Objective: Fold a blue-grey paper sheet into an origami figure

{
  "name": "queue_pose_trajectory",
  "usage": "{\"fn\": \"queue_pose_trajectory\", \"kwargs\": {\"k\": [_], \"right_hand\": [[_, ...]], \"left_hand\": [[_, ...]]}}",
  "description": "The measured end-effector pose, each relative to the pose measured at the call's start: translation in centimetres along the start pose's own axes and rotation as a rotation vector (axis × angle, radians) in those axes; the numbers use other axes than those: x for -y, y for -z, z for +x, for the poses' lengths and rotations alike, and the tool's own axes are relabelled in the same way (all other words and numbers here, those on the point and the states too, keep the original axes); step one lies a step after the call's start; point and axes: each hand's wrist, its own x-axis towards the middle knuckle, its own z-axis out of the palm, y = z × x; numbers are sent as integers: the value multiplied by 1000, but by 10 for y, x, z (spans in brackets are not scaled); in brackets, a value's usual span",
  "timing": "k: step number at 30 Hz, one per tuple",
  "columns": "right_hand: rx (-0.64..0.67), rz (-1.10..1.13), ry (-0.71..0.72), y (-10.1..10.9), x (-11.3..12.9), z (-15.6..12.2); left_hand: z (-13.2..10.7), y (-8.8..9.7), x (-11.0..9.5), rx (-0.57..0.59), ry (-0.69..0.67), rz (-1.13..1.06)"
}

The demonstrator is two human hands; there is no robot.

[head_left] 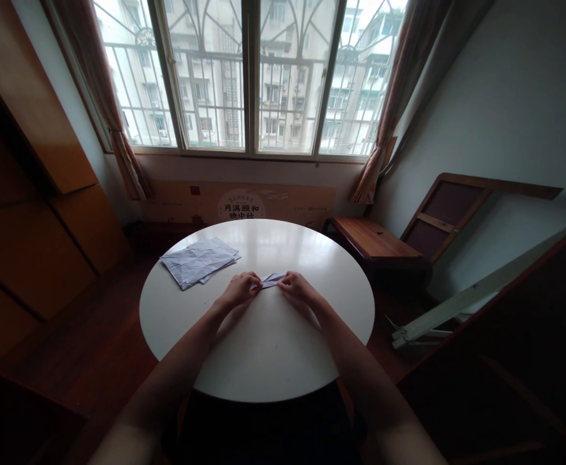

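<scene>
A small piece of folded paper (272, 280), pale bluish-white with creases, spans the gap between my two hands over the middle of the table. My left hand (240, 288) pinches its left end between thumb and fingers. At the opposite end, my right hand (298, 286) is closed on the paper in the same manner. Part of the paper is hidden behind the fingers. To the left of my left hand, a stack of creased paper sheets (199, 260) lies flat on the white tabletop.
The round white table (273, 361) stands in front of me. Beyond it are a cardboard panel (293, 200) and a barred window (251, 84). A low wooden bench (375, 237) is at the right, with a wooden frame (445, 206) behind it. Orange-brown cabinets (35, 252) line the left.
</scene>
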Motion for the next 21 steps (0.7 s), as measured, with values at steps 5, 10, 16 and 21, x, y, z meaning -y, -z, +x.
{"fn": "queue_pose_trajectory", "kwargs": {"k": [5,10,16,21], "right_hand": [[-15,31,-35,5,-2,0],[-151,163,97,6,0,1],[52,297,218,-2,6,-3],[115,314,206,-4,4,-2]], "left_hand": [[0,-4,6,5,-20,-32],[2,-10,11,18,-128,-176],[3,-17,12,65,-190,-326],[4,-17,13,46,-173,-267]]}}
